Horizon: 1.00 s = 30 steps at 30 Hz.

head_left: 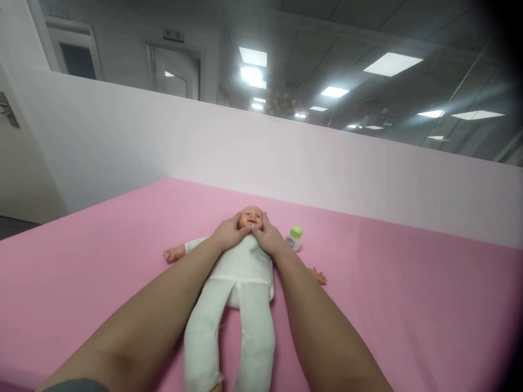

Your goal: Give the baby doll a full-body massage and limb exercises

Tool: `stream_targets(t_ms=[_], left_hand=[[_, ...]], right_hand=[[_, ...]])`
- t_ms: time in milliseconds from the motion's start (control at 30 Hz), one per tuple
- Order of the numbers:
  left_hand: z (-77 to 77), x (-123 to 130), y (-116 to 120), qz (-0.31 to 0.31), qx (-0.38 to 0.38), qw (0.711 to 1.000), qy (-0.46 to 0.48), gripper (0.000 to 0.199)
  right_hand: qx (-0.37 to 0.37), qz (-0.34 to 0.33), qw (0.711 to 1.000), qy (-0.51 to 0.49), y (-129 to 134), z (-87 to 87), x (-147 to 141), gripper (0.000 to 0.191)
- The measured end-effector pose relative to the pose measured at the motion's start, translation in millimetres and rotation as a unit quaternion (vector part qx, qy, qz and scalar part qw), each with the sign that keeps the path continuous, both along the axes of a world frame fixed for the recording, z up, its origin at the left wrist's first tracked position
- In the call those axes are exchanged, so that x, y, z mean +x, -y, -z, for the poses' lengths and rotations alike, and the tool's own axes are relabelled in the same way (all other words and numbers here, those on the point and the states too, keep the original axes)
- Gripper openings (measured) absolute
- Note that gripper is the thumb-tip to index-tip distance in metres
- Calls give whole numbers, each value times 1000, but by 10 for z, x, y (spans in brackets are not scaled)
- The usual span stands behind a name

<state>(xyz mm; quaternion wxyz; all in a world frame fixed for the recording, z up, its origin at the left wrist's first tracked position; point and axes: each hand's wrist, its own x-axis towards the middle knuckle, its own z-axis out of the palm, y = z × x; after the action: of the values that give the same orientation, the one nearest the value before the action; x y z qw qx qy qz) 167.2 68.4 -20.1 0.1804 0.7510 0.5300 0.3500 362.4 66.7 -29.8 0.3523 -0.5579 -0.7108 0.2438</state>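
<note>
A baby doll (241,261) with a soft white cloth body lies on its back on a pink surface, its head away from me and its legs toward me. My left hand (229,233) cups the left side of the doll's head, thumb by the chin. On the other side, my right hand (267,234) holds the head in the same way, and both thumb tips meet near under the mouth. The fingers behind the head are partly hidden. Just right of my right hand stands a small clear bottle (295,238) with a green cap.
The pink padded table (388,305) reaches to a low white wall (286,158) at the back. Above that wall is glass with ceiling lights showing in it. A door with a metal handle (8,110) is at the far left.
</note>
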Motion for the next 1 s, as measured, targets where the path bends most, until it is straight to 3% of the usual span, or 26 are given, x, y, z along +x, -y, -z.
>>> stream_targets(t_ms=[133, 367, 667, 867, 1000], left_hand=[[71, -56, -26, 8, -4, 999, 41, 71], [179, -26, -24, 1, 2, 999, 49, 60], [248, -18, -72, -42, 12, 998, 52, 58], [192, -35, -52, -16, 18, 997, 71, 60], [139, -23, 9, 0, 6, 996, 92, 62]], right_hand=[[-7, -18, 1000, 7, 69, -31, 55, 100], [26, 2, 995, -97, 36, 93, 56, 107], [29, -19, 985, -170, -88, 160, 81, 70], [42, -9, 986, -162, -115, 210, 68, 60], [55, -2, 988, -141, -18, 149, 52, 54]])
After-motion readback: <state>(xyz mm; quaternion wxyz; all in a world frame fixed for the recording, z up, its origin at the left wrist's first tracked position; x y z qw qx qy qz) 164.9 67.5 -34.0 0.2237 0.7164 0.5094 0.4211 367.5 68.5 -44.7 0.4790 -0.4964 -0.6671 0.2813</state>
